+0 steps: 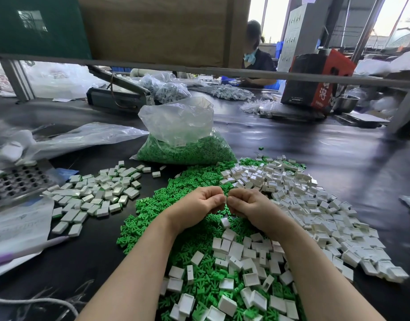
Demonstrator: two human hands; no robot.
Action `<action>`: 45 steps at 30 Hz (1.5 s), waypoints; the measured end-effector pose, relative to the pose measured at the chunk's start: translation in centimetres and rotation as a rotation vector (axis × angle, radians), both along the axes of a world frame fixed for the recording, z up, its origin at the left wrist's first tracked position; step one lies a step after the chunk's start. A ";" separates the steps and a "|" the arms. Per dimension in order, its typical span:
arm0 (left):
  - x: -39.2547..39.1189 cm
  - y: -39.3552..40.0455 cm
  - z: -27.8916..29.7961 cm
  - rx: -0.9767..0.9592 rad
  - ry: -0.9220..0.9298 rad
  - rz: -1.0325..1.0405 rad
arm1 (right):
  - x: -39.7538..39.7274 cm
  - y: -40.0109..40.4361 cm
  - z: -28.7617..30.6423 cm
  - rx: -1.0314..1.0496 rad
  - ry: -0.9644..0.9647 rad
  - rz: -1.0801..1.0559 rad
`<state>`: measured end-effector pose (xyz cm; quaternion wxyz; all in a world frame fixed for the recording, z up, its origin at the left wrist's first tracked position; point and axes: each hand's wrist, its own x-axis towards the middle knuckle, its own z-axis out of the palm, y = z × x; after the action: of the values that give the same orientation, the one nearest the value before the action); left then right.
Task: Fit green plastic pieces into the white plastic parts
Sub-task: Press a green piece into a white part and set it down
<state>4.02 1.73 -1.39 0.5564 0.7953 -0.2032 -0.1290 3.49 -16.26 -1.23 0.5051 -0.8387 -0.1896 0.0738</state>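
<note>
Clear bag (176,119) holds green pieces (185,151); both hands' (200,202) (248,205) curled grip apparently pinches one white part (226,200).

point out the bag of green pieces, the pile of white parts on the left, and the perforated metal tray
bag of green pieces (187,151), head view, on the green-filled lower part of the clear bag
pile of white parts (95,195), head view, middle of the left heap
perforated metal tray (18,181), head view, on its holed top face
</note>
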 end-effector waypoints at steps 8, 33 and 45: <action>0.0 0.2 0.3 0.078 -0.032 -0.029 | -0.3 0.0 0.2 -0.055 -0.016 0.014; -0.1 0.5 0.9 0.155 -0.058 -0.038 | -0.4 0.1 0.3 -0.152 -0.046 0.038; -0.2 0.3 0.9 0.089 -0.060 0.013 | -0.2 0.3 -0.2 -0.059 -0.061 0.000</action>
<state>3.79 2.06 -0.48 0.5148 0.8241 -0.2088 -0.1102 3.28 -15.95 -1.42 0.4743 -0.8550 -0.2028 0.0537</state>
